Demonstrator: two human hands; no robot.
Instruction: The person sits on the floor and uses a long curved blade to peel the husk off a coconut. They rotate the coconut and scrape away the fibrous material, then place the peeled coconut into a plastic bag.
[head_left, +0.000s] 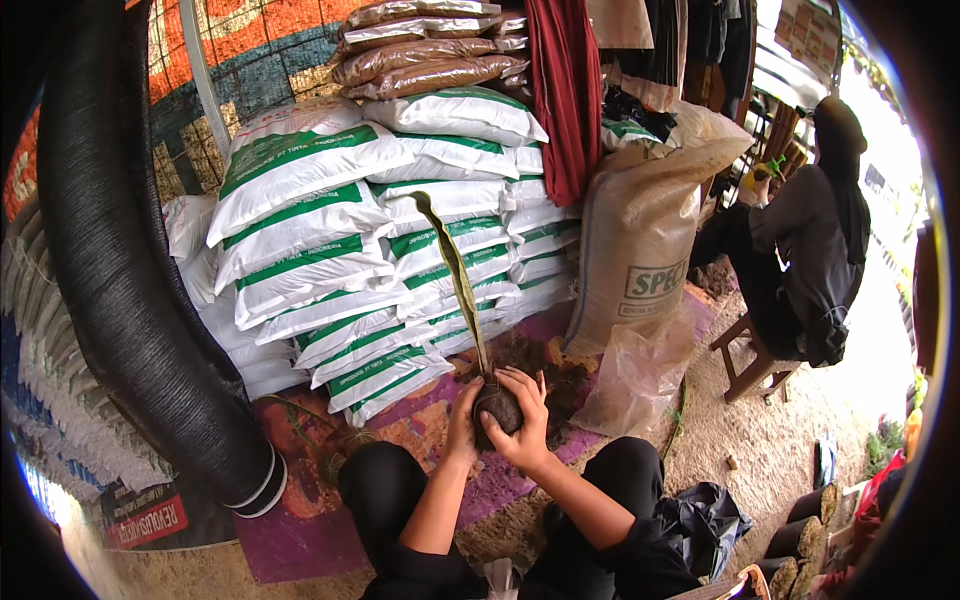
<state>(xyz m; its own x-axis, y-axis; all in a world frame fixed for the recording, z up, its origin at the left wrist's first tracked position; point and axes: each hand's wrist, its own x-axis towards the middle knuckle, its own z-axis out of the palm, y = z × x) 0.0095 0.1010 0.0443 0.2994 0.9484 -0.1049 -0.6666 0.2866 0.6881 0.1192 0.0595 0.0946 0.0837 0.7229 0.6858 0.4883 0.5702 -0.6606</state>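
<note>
Between my two hands is a dark, round ball of soil (498, 411), held above the ground in front of my knees. My left hand (463, 420) cups its left side. My right hand (523, 417) wraps its right side, with the thumb across the front and the fingers over the top. One long, narrow, curled leaf (454, 262) rises from the ball and leans to the left at its tip. The underside of the ball is partly hidden by my hands. Loose dark soil (564, 379) lies on the purple patterned mat (300, 544) behind my right hand.
White and green sacks (322, 262) are stacked ahead. Beside them stand a large woven sack (637, 225) and a clear plastic bag (637, 375). A black roll (135, 262) leans at left. At right a person (814, 225) sits on a stool (750, 356) holding a small plant.
</note>
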